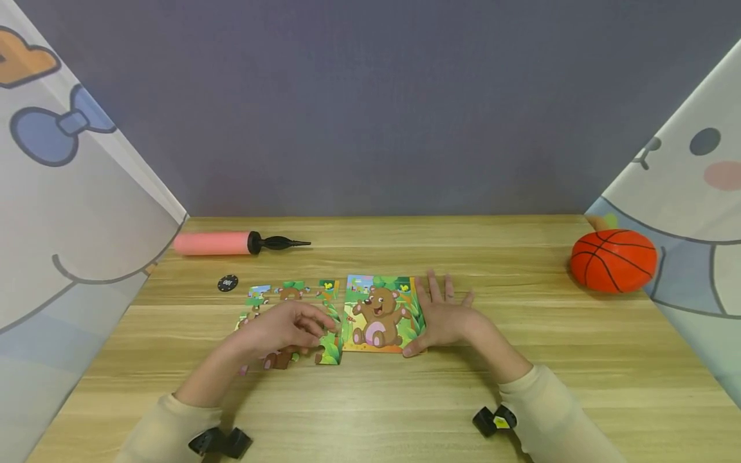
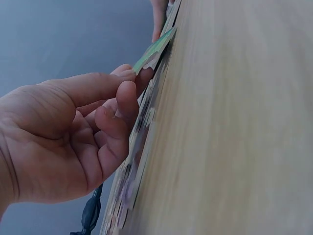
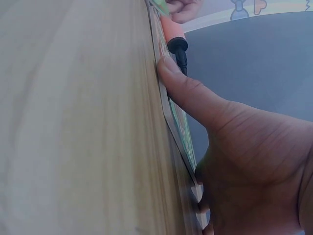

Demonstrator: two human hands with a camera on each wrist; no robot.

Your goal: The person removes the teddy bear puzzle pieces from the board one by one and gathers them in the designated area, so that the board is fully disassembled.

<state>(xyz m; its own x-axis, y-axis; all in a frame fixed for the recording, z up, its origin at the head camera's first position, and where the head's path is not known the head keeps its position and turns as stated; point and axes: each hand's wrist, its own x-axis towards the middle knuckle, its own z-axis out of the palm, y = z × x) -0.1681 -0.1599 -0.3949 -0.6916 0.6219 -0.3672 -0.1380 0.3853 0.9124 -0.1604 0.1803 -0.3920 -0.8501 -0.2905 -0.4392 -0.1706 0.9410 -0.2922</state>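
My left hand [image 1: 283,328] is over a loose group of jigsaw pieces with bear and leaf pictures. Between its thumb and fingertips it pinches a green puzzle piece [image 2: 155,49], which tilts up from the table in the left wrist view. Part of the group is hidden under that hand; a bear-head piece [image 1: 291,291] shows above it. To the right lies a square bear picture board [image 1: 379,315]. My right hand [image 1: 446,319] rests at the board's right edge with fingers spread, its thumb on the lower right corner.
A pink hand pump [image 1: 213,244] with a black nozzle lies at the back left. Below it is a black round chip [image 1: 228,283] marked 100. An orange-red toy basketball [image 1: 613,261], partly deflated, sits at the far right. A grey panel [image 1: 382,116] rises behind the wooden table [image 1: 405,411].
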